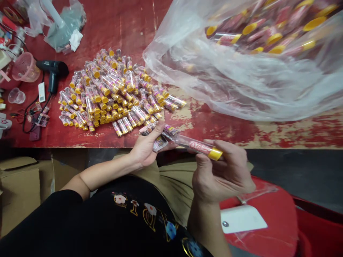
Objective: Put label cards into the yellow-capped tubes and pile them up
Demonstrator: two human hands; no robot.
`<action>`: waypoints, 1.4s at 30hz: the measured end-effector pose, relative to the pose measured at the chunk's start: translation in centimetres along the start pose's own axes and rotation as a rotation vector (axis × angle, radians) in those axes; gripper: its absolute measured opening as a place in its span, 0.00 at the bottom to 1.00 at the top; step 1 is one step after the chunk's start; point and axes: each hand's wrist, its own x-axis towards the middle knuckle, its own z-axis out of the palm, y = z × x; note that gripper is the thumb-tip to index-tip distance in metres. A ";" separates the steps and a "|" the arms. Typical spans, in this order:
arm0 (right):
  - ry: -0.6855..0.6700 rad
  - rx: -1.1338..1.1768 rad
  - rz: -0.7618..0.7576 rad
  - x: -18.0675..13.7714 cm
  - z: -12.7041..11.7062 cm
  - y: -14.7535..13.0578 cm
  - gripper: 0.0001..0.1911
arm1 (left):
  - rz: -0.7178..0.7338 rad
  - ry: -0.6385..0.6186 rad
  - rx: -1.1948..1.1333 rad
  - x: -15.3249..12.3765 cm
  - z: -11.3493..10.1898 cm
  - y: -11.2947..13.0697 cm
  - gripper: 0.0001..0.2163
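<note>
My right hand (222,171) is closed on a clear plastic tube (197,145) with a yellow cap, fingers and thumb gripping it near the cap. Pink and white print shows through its wall. The tube's far end points toward my left hand (148,142). That hand is closed on several small printed packets (160,142), the thumb pressed over them. Whether the tube's end touches the packets or overlaps them, I cannot tell. Beyond my hands, a large pile of similar yellow-capped tubes (107,92) lies stacked on the worn red table (112,21).
A big clear plastic bag (241,82) holding more yellow-capped tubes covers the table's right side. On the left are a black hair dryer (53,69), a pink basket (25,67) and cords. A white phone (242,218) lies on a red stool (278,214) at my right.
</note>
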 end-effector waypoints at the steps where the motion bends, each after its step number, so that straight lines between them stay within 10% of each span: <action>1: 0.001 -0.016 -0.011 0.1 0.0 -0.1 0.20 | 0.010 -0.013 0.007 0.0 0.0 -0.1 0.19; 20: -0.162 -0.200 -0.132 -0.3 -2.1 0.2 0.27 | 0.097 -0.163 0.113 -0.5 -0.4 0.2 0.20; 42: -0.243 -0.115 -0.108 -1.1 -2.4 -0.3 0.27 | -0.100 0.140 -0.112 0.4 0.3 0.6 0.09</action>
